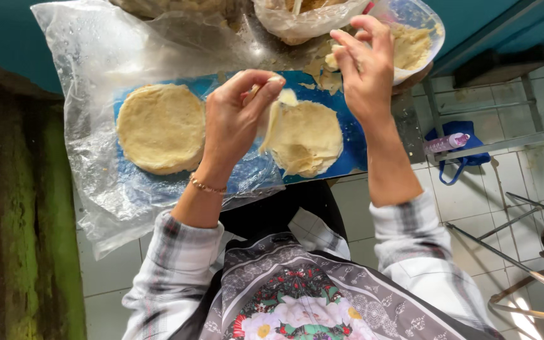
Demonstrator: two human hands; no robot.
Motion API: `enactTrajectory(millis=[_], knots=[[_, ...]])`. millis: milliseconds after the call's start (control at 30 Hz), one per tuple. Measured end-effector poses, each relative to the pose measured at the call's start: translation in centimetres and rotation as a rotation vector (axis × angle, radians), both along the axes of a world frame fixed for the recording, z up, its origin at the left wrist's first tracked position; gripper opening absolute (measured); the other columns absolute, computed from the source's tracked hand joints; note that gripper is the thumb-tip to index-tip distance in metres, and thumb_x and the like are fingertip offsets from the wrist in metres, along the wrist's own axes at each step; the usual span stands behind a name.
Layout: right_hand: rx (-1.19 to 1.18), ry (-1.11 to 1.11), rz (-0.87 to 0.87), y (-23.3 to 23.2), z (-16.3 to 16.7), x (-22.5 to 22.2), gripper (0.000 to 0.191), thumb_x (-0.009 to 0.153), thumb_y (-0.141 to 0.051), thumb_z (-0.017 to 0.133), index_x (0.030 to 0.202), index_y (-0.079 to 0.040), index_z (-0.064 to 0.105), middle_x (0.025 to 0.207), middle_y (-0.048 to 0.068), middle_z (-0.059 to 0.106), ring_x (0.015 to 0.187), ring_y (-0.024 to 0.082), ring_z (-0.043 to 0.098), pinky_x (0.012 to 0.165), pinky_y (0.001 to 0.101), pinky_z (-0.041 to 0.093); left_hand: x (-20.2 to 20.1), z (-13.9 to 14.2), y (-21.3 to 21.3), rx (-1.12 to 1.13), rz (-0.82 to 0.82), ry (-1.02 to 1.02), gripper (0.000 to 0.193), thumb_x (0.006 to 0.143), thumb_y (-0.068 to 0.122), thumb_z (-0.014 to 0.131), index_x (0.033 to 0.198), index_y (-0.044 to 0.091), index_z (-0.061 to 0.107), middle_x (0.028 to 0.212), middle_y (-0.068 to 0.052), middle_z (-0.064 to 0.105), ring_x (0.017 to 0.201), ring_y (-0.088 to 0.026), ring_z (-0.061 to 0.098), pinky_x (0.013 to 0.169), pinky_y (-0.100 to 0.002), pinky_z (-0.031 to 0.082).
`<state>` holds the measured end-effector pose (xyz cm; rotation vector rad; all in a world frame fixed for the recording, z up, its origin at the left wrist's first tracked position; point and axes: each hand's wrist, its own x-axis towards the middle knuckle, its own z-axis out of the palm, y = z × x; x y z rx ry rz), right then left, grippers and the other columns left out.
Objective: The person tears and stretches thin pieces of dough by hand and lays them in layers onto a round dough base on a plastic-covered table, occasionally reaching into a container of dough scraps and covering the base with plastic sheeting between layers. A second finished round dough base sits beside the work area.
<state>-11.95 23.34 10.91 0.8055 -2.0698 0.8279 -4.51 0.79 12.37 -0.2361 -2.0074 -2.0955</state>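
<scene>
On blue board (347, 151), left hand (237, 123) lifting dough round (306, 138)

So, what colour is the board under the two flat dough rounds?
The board is blue, partly covered by clear plastic sheet. The head view shows it best.

Your surface (354, 157) is a blue board, narrow from near to far, with a crumpled clear plastic sheet (96, 189) spread over its left part and hanging off the near edge. On it lie two flat, pale dough rounds: one at left (158, 129), one at centre (306, 138), possibly partly lifted. Dough scraps (322, 79) dot the far edge.
</scene>
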Motion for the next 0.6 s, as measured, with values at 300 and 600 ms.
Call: enactTrajectory(millis=[300, 600], knots=[[0.051, -0.328, 0.038, 2.5, -3.2, -3.4, 0.024, 0.107, -0.003, 0.066, 0.13, -0.009, 0.068, 0.126, 0.01, 0.068, 0.115, 0.025, 0.068, 0.101, 0.0346, 0.055, -5.5, -1.0, 3.4, 0.264, -0.197, 0.033, 0.014, 0.108, 0.016, 0.069, 0.11, 0.003, 0.072, 0.097, 0.002, 0.067, 0.088, -0.005, 0.057, 0.079, -0.022, 0.048], [-0.916, -1.264, 0.822, 0.0, -6.4, 5.0, 0.037, 0.102, -0.018, 0.072, 0.133, -0.004, 0.058, 0.127, 0.003, 0.064, 0.119, 0.011, 0.061, 0.107, 0.0307, 0.05, -1.3, -4.4, 3.7, 0.878, -0.369, -0.054, 0.018, 0.115, 0.023, 0.064, 0.111, 0.005, 0.061, 0.104, -0.001, 0.058, 0.094, -0.006, 0.053, 0.09, -0.023, 0.046]])
